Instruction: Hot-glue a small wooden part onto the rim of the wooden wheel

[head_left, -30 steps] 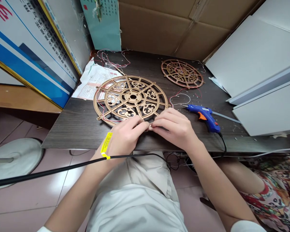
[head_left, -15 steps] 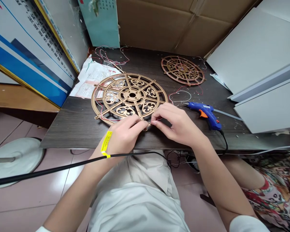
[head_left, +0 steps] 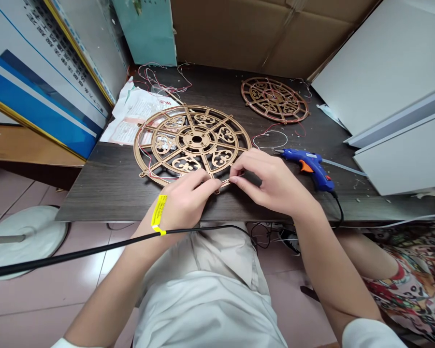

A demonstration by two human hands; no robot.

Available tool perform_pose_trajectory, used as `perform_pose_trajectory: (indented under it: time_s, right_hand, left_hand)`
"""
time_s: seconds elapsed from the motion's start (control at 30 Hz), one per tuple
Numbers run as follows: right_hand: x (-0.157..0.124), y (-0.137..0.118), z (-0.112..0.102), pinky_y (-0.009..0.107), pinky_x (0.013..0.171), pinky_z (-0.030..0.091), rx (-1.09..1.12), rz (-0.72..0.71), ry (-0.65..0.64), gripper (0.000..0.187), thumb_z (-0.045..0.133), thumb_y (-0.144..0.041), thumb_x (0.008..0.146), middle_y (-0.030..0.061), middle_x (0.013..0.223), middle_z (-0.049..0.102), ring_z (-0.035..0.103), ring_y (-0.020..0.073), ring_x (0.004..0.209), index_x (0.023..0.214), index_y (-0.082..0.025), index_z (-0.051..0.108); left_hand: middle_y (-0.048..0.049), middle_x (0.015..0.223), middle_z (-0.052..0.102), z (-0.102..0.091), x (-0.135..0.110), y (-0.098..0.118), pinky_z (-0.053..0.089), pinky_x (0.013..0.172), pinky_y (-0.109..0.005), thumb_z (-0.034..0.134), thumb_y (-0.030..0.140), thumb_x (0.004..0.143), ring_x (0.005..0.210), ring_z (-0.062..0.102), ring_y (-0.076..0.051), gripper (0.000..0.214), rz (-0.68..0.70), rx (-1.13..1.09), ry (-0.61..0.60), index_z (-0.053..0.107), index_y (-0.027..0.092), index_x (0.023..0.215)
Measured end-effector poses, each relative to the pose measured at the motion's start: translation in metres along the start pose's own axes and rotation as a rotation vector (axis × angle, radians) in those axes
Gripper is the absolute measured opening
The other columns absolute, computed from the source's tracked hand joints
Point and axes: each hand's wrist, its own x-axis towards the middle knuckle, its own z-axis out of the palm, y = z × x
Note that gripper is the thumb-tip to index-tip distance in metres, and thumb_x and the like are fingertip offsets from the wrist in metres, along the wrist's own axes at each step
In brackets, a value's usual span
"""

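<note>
A round wooden openwork panel, with spokes and scrolled cut-outs, rests near the table's front edge. Thin red and white wire runs along its near left rim and passes under my left hand. That hand is closed, thumb and forefinger together at the front rim; its other fingers are hidden. Just right of it, my right hand pinches the wire at the rim between thumb and forefinger. A blue hot glue gun with an orange trigger lies to the right of my right hand.
A second wooden panel lies at the back right, with wires across it. Crumpled printed paper and tangled wires are at the back left. Cardboard and white boards border the table. Another person's patterned clothing shows at lower right.
My right hand has shifted slightly right along the rim, widening the gap between my fingertips. My left hand stays almost in place. The view has tilted slightly.
</note>
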Motion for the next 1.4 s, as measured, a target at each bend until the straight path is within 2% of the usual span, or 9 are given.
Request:
perform_pose_trajectory:
  time_s: [0.13,0.23,0.37,0.57,0.97,1.4]
  right_hand:
    - [0.000,-0.002,-0.002,0.030,0.084,0.046,-0.015,0.001,0.030,0.003,0.063,-0.012,0.090,0.0037,0.092,0.064,0.056,0.0149,0.089,0.092,-0.015,0.063]
    - [-0.001,-0.006,0.000,0.032,0.084,0.046,-0.020,-0.062,0.102,0.005,0.066,-0.013,0.088,0.0041,0.092,0.065,0.056,0.0156,0.089,0.092,-0.016,0.064]
    - [-0.001,-0.006,0.007,0.034,0.084,0.048,-0.042,-0.167,0.100,0.002,0.067,-0.018,0.090,0.0053,0.095,0.065,0.057,0.0165,0.091,0.089,-0.016,0.066]
    - [-0.001,0.000,0.017,0.032,0.081,0.050,-0.088,-0.231,0.132,0.006,0.063,-0.015,0.093,0.0049,0.091,0.068,0.057,0.0152,0.086,0.088,-0.016,0.065]
    - [-0.002,0.001,0.021,0.030,0.080,0.050,-0.064,-0.225,0.182,0.006,0.063,-0.014,0.093,0.0041,0.088,0.068,0.058,0.0136,0.084,0.087,-0.016,0.064]
    - [-0.003,0.001,0.023,0.030,0.080,0.050,-0.045,-0.225,0.206,0.007,0.064,-0.015,0.092,0.0038,0.087,0.067,0.059,0.0134,0.084,0.086,-0.017,0.063]
  left_hand:
    - [0.0004,0.093,0.065,0.001,-0.001,0.000,0.042,0.073,-0.020,0.050,0.016,0.100,0.083,0.059,-0.008,0.016,0.008,0.031,-0.010,0.066,0.019,0.101]
    - [0.0004,0.094,0.065,0.001,-0.001,-0.001,0.041,0.070,-0.021,0.050,0.016,0.100,0.082,0.058,-0.009,0.015,0.026,0.064,-0.014,0.065,0.019,0.102]
    - [-0.0003,0.094,0.065,0.000,0.000,-0.001,0.041,0.069,-0.022,0.048,0.015,0.100,0.080,0.057,-0.009,0.018,0.061,0.101,-0.015,0.066,0.018,0.104]
    - [-0.0006,0.090,0.064,-0.001,0.001,0.000,0.041,0.068,-0.023,0.045,0.015,0.101,0.076,0.056,-0.009,0.022,0.089,0.144,-0.023,0.066,0.019,0.107]
    - [-0.0007,0.091,0.063,-0.004,0.003,0.000,0.043,0.075,-0.023,0.050,0.011,0.098,0.084,0.058,-0.011,0.012,0.059,0.045,-0.029,0.061,0.017,0.097]
    - [-0.0016,0.092,0.062,-0.002,0.001,0.000,0.042,0.075,-0.023,0.048,0.013,0.099,0.084,0.056,-0.011,0.014,0.038,0.022,-0.040,0.059,0.019,0.102]
